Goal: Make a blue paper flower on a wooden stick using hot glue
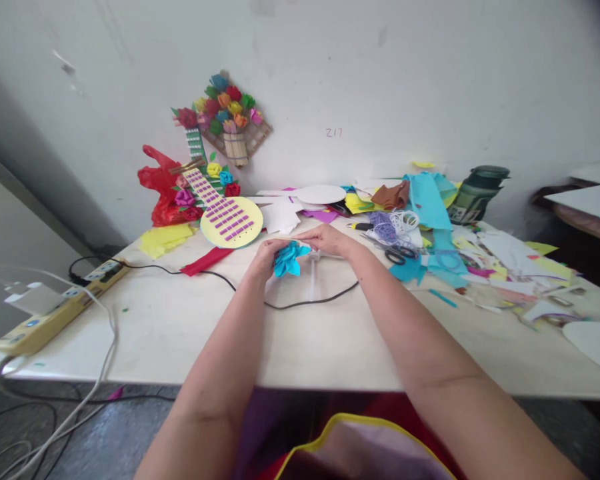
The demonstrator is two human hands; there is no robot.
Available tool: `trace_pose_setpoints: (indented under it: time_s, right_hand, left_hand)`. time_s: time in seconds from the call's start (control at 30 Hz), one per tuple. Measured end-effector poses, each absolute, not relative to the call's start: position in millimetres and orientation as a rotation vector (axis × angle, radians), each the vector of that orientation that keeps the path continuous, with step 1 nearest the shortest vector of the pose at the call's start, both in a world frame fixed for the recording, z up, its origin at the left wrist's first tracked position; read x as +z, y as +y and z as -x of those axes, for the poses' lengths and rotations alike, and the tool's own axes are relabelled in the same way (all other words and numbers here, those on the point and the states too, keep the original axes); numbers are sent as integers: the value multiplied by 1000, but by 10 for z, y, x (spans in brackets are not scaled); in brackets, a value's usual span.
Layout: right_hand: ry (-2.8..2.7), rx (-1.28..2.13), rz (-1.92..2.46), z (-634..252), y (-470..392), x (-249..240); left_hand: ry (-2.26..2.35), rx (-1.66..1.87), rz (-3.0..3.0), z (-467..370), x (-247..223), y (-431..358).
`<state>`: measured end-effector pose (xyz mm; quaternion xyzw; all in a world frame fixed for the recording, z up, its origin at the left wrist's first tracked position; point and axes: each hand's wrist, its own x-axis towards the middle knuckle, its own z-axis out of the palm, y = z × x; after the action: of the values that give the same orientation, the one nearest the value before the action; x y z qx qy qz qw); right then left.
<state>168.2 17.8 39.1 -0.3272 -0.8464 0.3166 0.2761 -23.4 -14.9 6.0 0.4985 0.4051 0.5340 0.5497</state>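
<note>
A blue crepe paper flower [291, 259] with pointed petals hangs just above the table, between my hands. My left hand [267, 256] is closed on its left side. My right hand [325, 239] reaches in from the right, fingers pressed together at the flower's upper edge. A whitish, translucent stick-like thing [313, 277] points down below the right hand's fingers; what it is stays too blurred to tell. Whether the right fingers pinch the flower or that thing cannot be made out.
A black cable [300, 304] curves below my hands. Beyond stands a yellow paper guitar [233, 222]. Scissors [401, 255], yarn [384, 228], paper scraps and a green bottle [475, 193] lie or stand right. A power strip [55, 313] sits left.
</note>
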Motion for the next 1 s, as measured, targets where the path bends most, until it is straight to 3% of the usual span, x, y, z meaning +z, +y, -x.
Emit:
trace_pose_setpoints:
  time_s: [0.7,1.0]
  right_hand:
    - [-2424,406,1037,-1635,107,485]
    - [-2389,368,1205,-1582,29,557]
  left_hand:
    - [955,1321,-1161,224,25,-121]
    - [986,1323,-1139,198,73,-165]
